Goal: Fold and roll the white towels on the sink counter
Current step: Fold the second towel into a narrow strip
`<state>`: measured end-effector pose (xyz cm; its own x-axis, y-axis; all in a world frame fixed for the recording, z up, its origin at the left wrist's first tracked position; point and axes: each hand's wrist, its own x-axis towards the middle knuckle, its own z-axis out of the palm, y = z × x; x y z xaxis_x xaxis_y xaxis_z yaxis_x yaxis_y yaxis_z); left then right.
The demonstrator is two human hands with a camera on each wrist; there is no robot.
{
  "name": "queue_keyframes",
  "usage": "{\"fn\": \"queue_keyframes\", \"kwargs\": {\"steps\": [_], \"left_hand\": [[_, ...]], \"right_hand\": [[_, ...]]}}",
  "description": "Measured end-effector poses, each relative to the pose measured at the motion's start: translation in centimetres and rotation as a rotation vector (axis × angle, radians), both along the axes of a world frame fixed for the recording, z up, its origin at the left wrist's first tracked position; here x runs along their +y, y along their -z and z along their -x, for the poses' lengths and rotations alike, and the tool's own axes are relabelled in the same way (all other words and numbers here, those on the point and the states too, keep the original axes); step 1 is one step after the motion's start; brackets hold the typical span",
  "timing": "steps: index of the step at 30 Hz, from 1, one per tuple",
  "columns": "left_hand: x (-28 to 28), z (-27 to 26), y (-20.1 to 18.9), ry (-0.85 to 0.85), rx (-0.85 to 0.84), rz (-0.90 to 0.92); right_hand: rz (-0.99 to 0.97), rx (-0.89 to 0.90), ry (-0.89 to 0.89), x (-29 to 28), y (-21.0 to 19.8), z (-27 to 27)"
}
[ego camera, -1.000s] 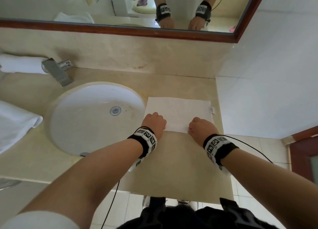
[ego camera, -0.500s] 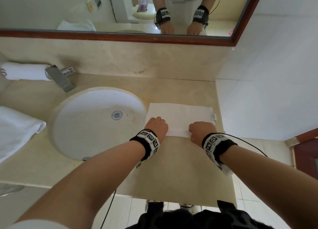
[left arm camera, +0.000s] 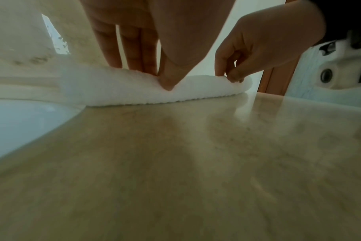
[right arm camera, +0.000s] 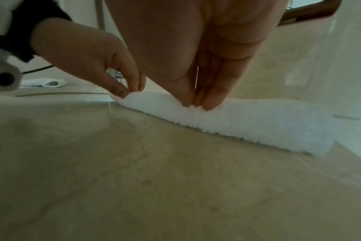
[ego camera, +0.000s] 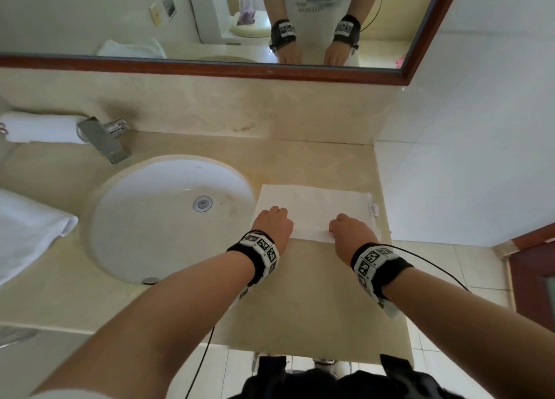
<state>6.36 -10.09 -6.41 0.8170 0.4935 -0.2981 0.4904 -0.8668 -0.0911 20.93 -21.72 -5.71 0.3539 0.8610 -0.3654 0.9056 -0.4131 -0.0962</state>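
A folded white towel [ego camera: 315,203] lies flat on the beige counter [ego camera: 315,293], right of the sink, with a small label at its right end. Its near edge is turned up into a low roll [left arm camera: 124,89] [right arm camera: 258,120]. My left hand [ego camera: 271,220] [left arm camera: 153,76] pinches the left part of that roll between thumb and fingers. My right hand [ego camera: 350,227] [right arm camera: 196,101] pinches the roll further right in the same way. In the head view the fingertips of both hands are hidden under the knuckles.
The round white sink [ego camera: 168,218] and chrome faucet [ego camera: 105,140] sit to the left. A rolled white towel [ego camera: 39,128] lies behind the faucet and a loose one [ego camera: 27,227] at the far left. A wall [ego camera: 465,158] bounds the counter on the right.
Both hands have moved slightly away from me with the towel's near edge, so less flat towel shows beyond them. The head view has tilted up a little.
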Motion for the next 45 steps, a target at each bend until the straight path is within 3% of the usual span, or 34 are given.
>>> {"fn": "queue_keyframes", "kwargs": {"steps": [4, 11, 21, 25, 32, 37, 40, 45], "left_hand": [[0.5, -0.5, -0.3, 0.012, 0.06, 0.029], [0.5, 0.1, -1.0, -0.101, 0.057, 0.214], [-1.1, 0.4, -0.5, 0.054, -0.026, -0.04], [-1.0, 0.3, -0.4, 0.096, 0.032, -0.03], [-0.1, 0.4, 0.1, 0.061, 0.073, 0.038], [0.5, 0.6, -0.3, -0.005, -0.025, 0.174], [0.9, 0.0, -1.0, -0.101, -0.02, 0.233], [1.5, -0.9, -1.3, -0.188, 0.031, 0.312]], "right_hand": [[-0.074, 0.013, -0.012, -0.4, 0.2, 0.2], [0.084, -0.001, -0.012, 0.4, -0.8, -0.6], [0.125, 0.123, 0.087, 2.0, -0.6, -1.9], [0.114, 0.132, 0.098, 2.1, -1.0, -2.3], [0.298, 0.18, 0.027, 2.2, -1.3, -2.0], [0.177, 0.187, 0.108, 2.1, -1.4, -1.6], [0.091, 0.102, 0.084, 1.4, -1.9, -1.3], [0.097, -0.185, -0.198, 0.1, -1.9, 0.6]]}}
